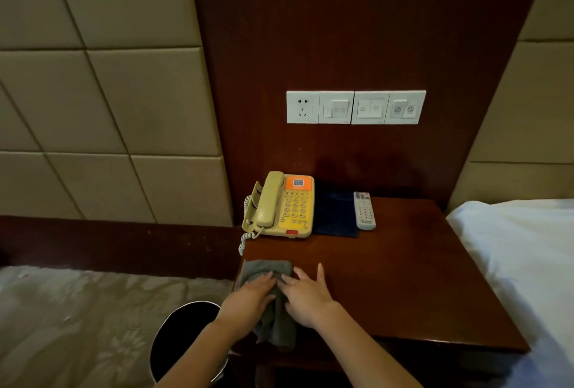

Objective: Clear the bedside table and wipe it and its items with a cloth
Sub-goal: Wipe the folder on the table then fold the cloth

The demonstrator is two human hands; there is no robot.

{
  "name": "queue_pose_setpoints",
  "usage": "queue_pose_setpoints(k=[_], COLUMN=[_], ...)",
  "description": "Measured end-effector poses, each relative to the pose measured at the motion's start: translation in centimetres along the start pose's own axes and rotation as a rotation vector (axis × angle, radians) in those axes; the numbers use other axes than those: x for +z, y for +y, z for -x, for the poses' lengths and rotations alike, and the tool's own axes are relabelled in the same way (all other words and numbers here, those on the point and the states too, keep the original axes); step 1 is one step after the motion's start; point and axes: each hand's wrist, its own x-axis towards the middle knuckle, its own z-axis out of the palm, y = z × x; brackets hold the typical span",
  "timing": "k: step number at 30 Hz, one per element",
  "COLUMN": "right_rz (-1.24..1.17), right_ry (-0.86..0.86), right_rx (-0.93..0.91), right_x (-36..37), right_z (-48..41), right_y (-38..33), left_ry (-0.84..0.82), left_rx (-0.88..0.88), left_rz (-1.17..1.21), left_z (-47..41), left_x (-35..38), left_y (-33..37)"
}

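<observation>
Dark wood table against a wood wall panel, switch plate above. Back left: phone; just beside it a dark blue mat, with the remote on the mat's right edge. Grey cloth at the front left corner, part hanging over the front edge. Left hand palm-down on the cloth, fingers loosely bent, pressing. Right hand flat, fingers spread and straight, touching the cloth's right side. Bin below left.

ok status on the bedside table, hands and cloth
Left hand pressing the grey cloth, right hand open at its edge, front left corner of the table. Phone, dark blue pad and remote at the back, not yet cleared.
</observation>
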Motion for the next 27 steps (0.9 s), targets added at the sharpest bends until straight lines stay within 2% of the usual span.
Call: queue_pose_setpoints(k=[2, 4, 9, 11, 13, 18, 22, 24, 27], right_rz=[-0.125, -0.287, -0.970, -1.139, -1.207, -1.181, -1.178, -1.322, -1.644], right_ry=[0.030, 0.140, 0.387, 0.463, 0.504, 0.462, 0.640, 0.697, 0.769], right_rx=[0.016, 0.045, 0.172, 0.261, 0.301, 0.120, 0.238, 0.297, 0.317], right_x=[-0.9, -1.8, -7.3, -9.7, -11.5, -14.4, -16.1, -16.7, -17.6], right_z=[1.7, 3.1, 7.4, 9.3, 11.1, 14.8, 15.7, 15.8, 16.2], right_y=[0.3, 0.7, 1.2, 1.8, 2.4, 2.6, 2.1, 2.2, 2.0], left_ry=[0.015, 0.076, 0.275, 0.314, 0.352, 0.400, 0.433, 0.482, 0.358], left_rx=[-0.048, -0.050, 0.036, 0.076, 0.101, 0.141, 0.199, 0.260, 0.303], left_rz=[0.135, 0.316, 0.631, 0.700, 0.721, 0.696, 0.469, 0.426, 0.587], left_z=[0.3, 0.4, 1.4, 2.4, 3.3, 5.1, 6.3, 7.0, 7.6], left_x=[-1.5, -3.7, -10.2, -12.4, -14.1, -16.6, -17.6, -18.2, -18.9], left_y=[1.6, 3.3, 8.0, 9.7, 10.9, 13.6, 15.3, 16.3, 17.7])
